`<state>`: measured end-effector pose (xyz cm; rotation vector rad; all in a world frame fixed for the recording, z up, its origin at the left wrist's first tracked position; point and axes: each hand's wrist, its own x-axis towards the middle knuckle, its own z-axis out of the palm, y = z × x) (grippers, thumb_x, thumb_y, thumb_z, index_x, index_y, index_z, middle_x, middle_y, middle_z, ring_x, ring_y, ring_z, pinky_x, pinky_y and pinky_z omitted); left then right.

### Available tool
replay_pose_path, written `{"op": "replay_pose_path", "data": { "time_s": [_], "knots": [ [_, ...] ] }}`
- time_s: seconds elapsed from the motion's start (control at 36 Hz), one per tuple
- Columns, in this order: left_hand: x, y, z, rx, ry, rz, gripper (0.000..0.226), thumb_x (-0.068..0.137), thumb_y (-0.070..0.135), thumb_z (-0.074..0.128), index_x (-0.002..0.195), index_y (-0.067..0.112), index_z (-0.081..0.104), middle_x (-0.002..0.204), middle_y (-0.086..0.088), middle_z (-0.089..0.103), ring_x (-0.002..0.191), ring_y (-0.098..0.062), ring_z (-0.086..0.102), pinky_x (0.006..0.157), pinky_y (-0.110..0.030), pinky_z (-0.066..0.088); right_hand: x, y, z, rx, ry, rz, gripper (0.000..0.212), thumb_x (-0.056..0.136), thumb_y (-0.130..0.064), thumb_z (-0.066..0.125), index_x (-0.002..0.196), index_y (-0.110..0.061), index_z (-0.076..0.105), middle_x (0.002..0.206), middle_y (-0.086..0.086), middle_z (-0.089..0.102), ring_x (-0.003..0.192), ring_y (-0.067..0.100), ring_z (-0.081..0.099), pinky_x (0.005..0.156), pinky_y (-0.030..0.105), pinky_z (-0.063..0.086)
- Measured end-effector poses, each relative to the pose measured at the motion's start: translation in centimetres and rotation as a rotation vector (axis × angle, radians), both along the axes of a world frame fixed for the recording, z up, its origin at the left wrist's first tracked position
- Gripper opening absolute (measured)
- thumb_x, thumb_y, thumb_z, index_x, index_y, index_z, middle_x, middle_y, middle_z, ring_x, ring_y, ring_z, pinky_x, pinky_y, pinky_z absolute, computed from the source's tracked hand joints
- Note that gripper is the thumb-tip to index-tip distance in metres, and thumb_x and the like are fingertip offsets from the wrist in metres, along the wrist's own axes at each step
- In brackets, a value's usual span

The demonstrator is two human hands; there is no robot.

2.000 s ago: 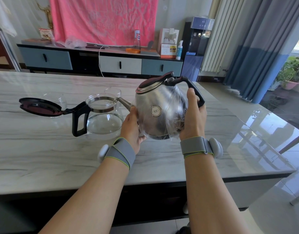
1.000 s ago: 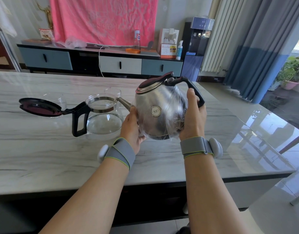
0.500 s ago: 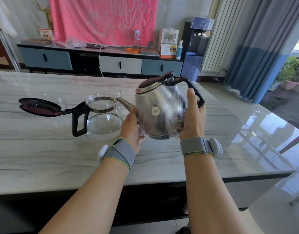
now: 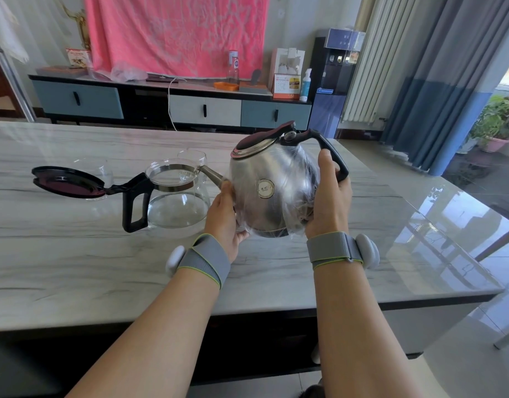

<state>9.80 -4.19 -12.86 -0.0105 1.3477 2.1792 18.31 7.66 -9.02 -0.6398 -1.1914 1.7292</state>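
Observation:
A steel kettle (image 4: 270, 191) wrapped in clear plastic film is tilted to the left above the marble table (image 4: 75, 268), its dark red lid shut and its spout over a glass pot (image 4: 177, 202). My right hand (image 4: 329, 199) grips the kettle's black handle and right side. My left hand (image 4: 226, 216) cups the kettle's lower left side below the spout. The glass pot stands on the table with water in its bottom, a black handle facing me, and its hinged black lid (image 4: 66, 182) swung open to the left.
Two small clear glasses (image 4: 191, 156) stand behind the pot and its lid. The table's right edge (image 4: 448, 214) drops to a tiled floor. A low cabinet (image 4: 173, 104), a pink cloth and a water dispenser (image 4: 333, 81) stand along the far wall.

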Motion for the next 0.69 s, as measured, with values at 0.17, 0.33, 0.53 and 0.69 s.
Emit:
{"op": "replay_pose_path", "data": {
  "time_s": [0.17, 0.33, 0.53, 0.69],
  "knots": [
    [0.02, -0.01, 0.07, -0.003, -0.002, -0.001, 0.036, 0.099, 0.060, 0.048, 0.118, 0.033, 0.062, 0.118, 0.002, 0.069, 0.104, -0.020, 0.065, 0.101, -0.056, 0.050, 0.06, -0.09, 0.04, 0.004, -0.008, -0.009, 0.026, 0.085, -0.055, 0.074, 0.092, -0.032, 0.063, 0.099, -0.007, 0.066, 0.105, 0.025, 0.068, 0.104, 0.043, 0.055],
    [0.02, -0.11, 0.02, 0.004, -0.002, -0.002, 0.039, 0.099, 0.060, 0.048, 0.122, 0.032, 0.062, 0.123, 0.002, 0.069, 0.105, -0.019, 0.065, 0.101, -0.056, 0.050, 0.02, 0.11, -0.10, 0.007, -0.008, -0.013, 0.027, 0.090, -0.051, 0.074, 0.090, -0.027, 0.061, 0.092, -0.009, 0.061, 0.092, 0.014, 0.060, 0.103, 0.043, 0.054],
    [0.06, -0.09, 0.11, -0.004, 0.005, -0.008, 0.032, 0.099, 0.060, 0.048, 0.111, 0.035, 0.063, 0.116, 0.004, 0.068, 0.103, -0.019, 0.064, 0.102, -0.057, 0.048, 0.27, 0.09, 0.18, 0.002, -0.011, -0.014, 0.018, 0.097, -0.048, 0.071, 0.092, -0.034, 0.060, 0.098, -0.011, 0.063, 0.095, 0.011, 0.060, 0.110, 0.046, 0.053],
    [0.13, -0.16, 0.11, -0.009, 0.015, -0.014, 0.032, 0.099, 0.060, 0.046, 0.112, 0.036, 0.063, 0.124, 0.002, 0.067, 0.108, -0.020, 0.064, 0.102, -0.057, 0.048, 0.26, -0.06, 0.21, 0.007, -0.010, -0.014, 0.017, 0.098, -0.047, 0.071, 0.091, -0.034, 0.061, 0.097, -0.012, 0.063, 0.096, 0.011, 0.060, 0.112, 0.048, 0.052]
  ]
}}
